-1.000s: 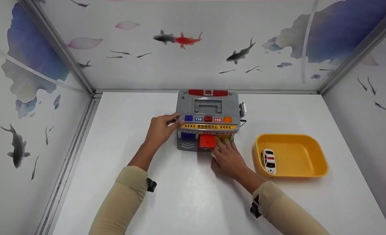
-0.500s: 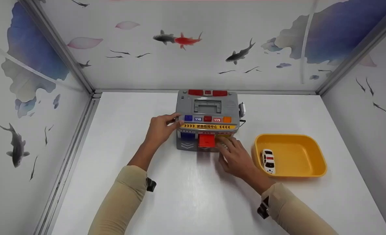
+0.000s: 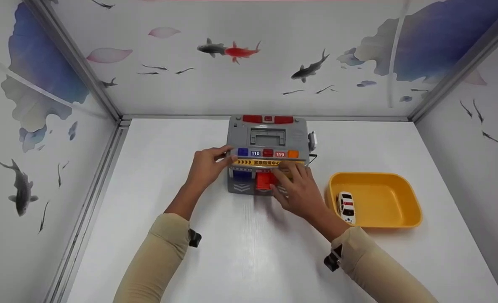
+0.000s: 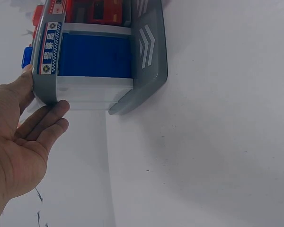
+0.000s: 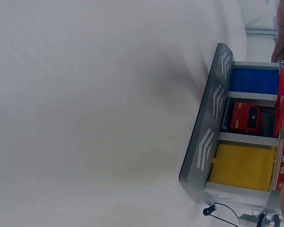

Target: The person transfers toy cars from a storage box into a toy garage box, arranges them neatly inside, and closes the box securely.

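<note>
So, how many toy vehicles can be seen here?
2: a white car in the yellow tray and a red vehicle in the toy garage, between its blue door and yellow door. More may hide behind those doors.

Two hands: one left hand (image 3: 206, 166), one right hand (image 3: 300, 191). One toy garage (image 3: 239, 136) at the far side, with three doors: one blue door (image 5: 255, 81) left, one red door (image 3: 263, 181) between, one yellow door (image 5: 244, 165) right. Two toy cars: one red car (image 5: 246, 117) in the garage, one white car (image 3: 347, 207) in the one tray (image 3: 385, 202) on the right.
</note>
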Available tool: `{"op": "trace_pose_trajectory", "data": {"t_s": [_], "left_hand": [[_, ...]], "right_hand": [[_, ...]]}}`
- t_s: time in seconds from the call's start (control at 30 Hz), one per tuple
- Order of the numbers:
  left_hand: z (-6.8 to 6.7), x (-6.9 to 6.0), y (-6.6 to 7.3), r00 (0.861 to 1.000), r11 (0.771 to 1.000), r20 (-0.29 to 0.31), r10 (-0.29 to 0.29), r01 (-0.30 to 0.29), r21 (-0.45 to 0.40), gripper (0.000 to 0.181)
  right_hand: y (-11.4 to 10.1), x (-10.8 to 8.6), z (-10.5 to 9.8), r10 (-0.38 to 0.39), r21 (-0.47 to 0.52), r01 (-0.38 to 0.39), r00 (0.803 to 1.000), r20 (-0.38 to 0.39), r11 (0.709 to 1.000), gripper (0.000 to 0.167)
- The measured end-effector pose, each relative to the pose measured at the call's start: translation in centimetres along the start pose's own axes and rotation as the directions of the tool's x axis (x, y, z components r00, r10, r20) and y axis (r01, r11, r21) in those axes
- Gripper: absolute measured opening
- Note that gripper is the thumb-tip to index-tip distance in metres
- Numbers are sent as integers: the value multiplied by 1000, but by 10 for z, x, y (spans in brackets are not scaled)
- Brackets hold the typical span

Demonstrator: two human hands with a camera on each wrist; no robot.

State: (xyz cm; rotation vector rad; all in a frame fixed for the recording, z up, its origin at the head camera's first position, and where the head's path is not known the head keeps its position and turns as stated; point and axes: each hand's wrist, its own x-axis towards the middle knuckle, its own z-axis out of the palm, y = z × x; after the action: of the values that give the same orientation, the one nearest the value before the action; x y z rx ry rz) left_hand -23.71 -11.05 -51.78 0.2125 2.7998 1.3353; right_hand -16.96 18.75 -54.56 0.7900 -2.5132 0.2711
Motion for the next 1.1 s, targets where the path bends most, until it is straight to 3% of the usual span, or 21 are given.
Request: {"op": "trace_pose_trajectory", "data": {"t_s": [0.23, 0.4, 0.77, 1.1], "left_hand": [[0, 0, -2, 1000, 1000, 4, -3, 3, -17, 47], [0, 0, -2, 1000, 1000, 6, -6, 6, -15, 46], [0, 0, -2, 1000, 1000, 8, -19, 19, -17, 46], [0, 1, -4, 1000, 1000, -3, 9, -9, -24, 49]], "right_hand": [[-8, 13, 6, 7, -117, 2, 997, 76, 993, 70], [-9, 13, 15, 17, -143, -6, 997, 71, 990, 78], [-6, 15, 29, -3, -167, 11, 999, 51, 986, 81], [-5, 16, 42, 0, -270, 11, 999, 42, 963, 77]]}}
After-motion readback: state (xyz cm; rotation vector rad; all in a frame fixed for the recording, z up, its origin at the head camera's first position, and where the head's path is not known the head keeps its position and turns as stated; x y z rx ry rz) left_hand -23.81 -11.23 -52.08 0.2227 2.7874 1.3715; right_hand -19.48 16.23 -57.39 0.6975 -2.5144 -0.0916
